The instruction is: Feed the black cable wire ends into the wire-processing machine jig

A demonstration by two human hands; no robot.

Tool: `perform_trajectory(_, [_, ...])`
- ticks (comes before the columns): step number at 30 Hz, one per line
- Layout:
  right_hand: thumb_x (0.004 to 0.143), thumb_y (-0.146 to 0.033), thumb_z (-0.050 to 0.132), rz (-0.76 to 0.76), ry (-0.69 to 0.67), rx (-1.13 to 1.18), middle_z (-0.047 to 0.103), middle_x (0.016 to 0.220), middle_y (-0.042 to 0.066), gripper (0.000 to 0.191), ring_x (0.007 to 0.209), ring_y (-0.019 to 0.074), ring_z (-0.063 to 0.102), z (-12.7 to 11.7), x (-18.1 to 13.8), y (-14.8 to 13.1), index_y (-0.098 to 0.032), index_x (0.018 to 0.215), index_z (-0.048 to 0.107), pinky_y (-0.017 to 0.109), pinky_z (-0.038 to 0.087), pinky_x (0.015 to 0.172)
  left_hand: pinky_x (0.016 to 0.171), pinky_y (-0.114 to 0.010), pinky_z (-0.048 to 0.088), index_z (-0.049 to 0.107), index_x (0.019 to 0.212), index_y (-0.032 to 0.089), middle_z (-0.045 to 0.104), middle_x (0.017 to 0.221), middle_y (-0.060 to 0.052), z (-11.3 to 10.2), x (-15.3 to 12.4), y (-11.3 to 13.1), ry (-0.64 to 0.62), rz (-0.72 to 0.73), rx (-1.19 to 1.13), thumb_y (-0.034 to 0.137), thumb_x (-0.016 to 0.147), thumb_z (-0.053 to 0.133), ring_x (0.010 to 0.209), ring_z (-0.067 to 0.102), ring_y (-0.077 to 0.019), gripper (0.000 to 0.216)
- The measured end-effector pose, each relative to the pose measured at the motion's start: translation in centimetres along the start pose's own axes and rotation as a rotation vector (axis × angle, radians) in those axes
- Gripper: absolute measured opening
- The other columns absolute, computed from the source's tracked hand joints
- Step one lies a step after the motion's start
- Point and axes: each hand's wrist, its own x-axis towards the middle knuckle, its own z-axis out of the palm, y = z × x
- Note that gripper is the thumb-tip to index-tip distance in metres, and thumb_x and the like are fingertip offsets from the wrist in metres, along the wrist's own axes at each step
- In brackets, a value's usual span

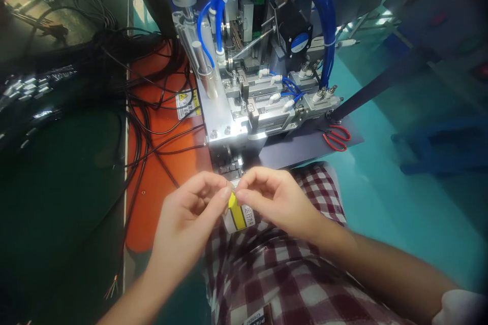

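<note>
My left hand (192, 210) and my right hand (282, 200) meet in front of the machine (232, 117), thumbs and forefingers pinched with the fingertips almost touching. Whatever lies between the fingertips is too small and too covered to name. Just below them shows a yellow and white label (239, 217) with printed characters. Beyond the fingers sits the dark metal front block (230, 168) of the machine. A checked apron (267, 274) covers my lap beneath both hands.
Black cables (145, 137) trail over the orange surface (152, 213) on the left, with a dark cable bundle (87, 66) beyond. Red-handled cutters (337, 138) lie on the dark base plate (295, 152). Thick blue tubes (330, 15) arch over the machine. A blue stool (438, 144) stands right.
</note>
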Motion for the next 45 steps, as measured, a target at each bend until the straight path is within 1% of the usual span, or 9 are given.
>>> perform_trajectory(5, [0.073, -0.033, 0.081, 0.022, -0.025, -0.036, 0.048, 0.055, -0.007, 0.024, 0.049, 0.0062, 0.038, -1.0, 0.4, -0.9, -0.015, 0.077, 0.065, 0.021, 0.031, 0.047, 0.051, -0.02, 0.045, 0.067, 0.079, 0.019, 0.057, 0.062, 0.002, 0.3, 0.0, 0.5, 0.006, -0.012, -0.001, 0.045, 0.079, 0.072, 0.054, 0.049, -0.0104, 0.027])
perform_trajectory(13, [0.074, -0.026, 0.076, 0.101, -0.044, -0.018, 0.059, 0.064, -0.002, 0.017, 0.056, 0.0082, 0.046, -1.1, 0.9, -1.3, -0.014, 0.073, 0.065, 0.022, 0.035, 0.051, 0.051, -0.019, 0.042, 0.066, 0.078, 0.019, 0.057, 0.063, 0.002, 0.2, 0.0, 0.5, -0.008, 0.015, 0.013, 0.042, 0.081, 0.07, 0.055, 0.049, -0.01, 0.024])
perform_trajectory(18, [0.074, -0.022, 0.074, 0.196, -0.141, 0.065, 0.064, 0.066, -0.001, 0.012, 0.051, 0.0061, 0.045, -1.3, 1.0, -2.0, -0.014, 0.072, 0.066, 0.019, 0.034, 0.046, 0.05, -0.018, 0.041, 0.066, 0.078, 0.019, 0.053, 0.06, 0.003, 0.0, 0.1, 0.5, -0.04, 0.026, 0.012, 0.04, 0.083, 0.067, 0.053, 0.046, -0.0088, 0.022])
perform_trajectory(25, [0.078, -0.027, 0.073, 0.154, -0.294, 0.029, 0.066, 0.065, -0.001, 0.016, 0.044, 0.004, 0.043, -2.7, 1.9, -1.9, -0.013, 0.073, 0.068, 0.018, 0.032, 0.042, 0.048, -0.019, 0.037, 0.065, 0.077, 0.018, 0.05, 0.057, 0.005, -0.3, 0.4, 0.3, -0.1, 0.053, -0.033, 0.038, 0.082, 0.069, 0.05, 0.044, -0.0077, 0.021])
perform_trajectory(28, [0.079, -0.024, 0.073, 0.077, -0.348, 0.01, 0.066, 0.064, -0.001, 0.014, 0.042, 0.003, 0.041, -2.6, 2.1, -2.2, -0.013, 0.073, 0.068, 0.018, 0.031, 0.04, 0.05, -0.018, 0.036, 0.065, 0.075, 0.017, 0.06, 0.065, 0.002, -0.3, 0.6, 0.4, -0.114, 0.129, -0.113, 0.031, 0.079, 0.073, 0.056, 0.051, -0.0082, 0.016])
perform_trajectory(32, [0.083, -0.021, 0.072, -0.091, -0.272, -0.061, 0.062, 0.066, -0.003, 0.014, 0.046, 0.0018, 0.041, -1.3, 2.1, -3.1, -0.014, 0.072, 0.066, 0.016, 0.03, 0.042, 0.05, -0.018, 0.03, 0.065, 0.072, 0.015, 0.055, 0.059, 0.004, -0.7, 0.9, 0.5, -0.197, 0.269, -0.273, 0.016, 0.079, 0.068, 0.053, 0.046, -0.0055, 0.007])
perform_trajectory(36, [0.089, -0.016, 0.061, -0.179, -0.212, -0.141, 0.058, 0.068, -0.003, 0.021, 0.05, 0.002, 0.041, 0.1, 1.8, -3.4, -0.014, 0.068, 0.063, 0.017, 0.029, 0.044, 0.049, -0.02, 0.026, 0.064, 0.072, 0.013, 0.055, 0.06, 0.003, -1.2, 0.4, 1.1, -0.206, 0.361, -0.301, 0.01, 0.084, 0.062, 0.054, 0.045, -0.0057, 0.013])
perform_trajectory(39, [0.089, -0.017, 0.063, -0.234, -0.19, -0.171, 0.055, 0.068, -0.002, 0.022, 0.049, 0.0027, 0.04, 0.6, 1.5, -3.2, -0.014, 0.068, 0.062, 0.017, 0.029, 0.043, 0.049, -0.02, 0.024, 0.061, 0.069, 0.013, 0.053, 0.056, 0.004, -1.3, -0.2, 1.8, -0.217, 0.416, -0.316, 0.007, 0.086, 0.059, 0.05, 0.041, -0.0041, 0.018])
perform_trajectory(45, [0.086, -0.023, 0.069, -0.173, -0.097, -0.155, 0.052, 0.067, -0.002, 0.02, 0.05, 0.0036, 0.039, 0.8, 0.4, -2.9, -0.014, 0.069, 0.061, 0.018, 0.03, 0.045, 0.05, -0.019, 0.025, 0.059, 0.069, 0.013, 0.05, 0.054, 0.005, -1.3, 0.1, 1.5, -0.217, 0.448, -0.319, 0.005, 0.083, 0.058, 0.049, 0.04, -0.0027, 0.016])
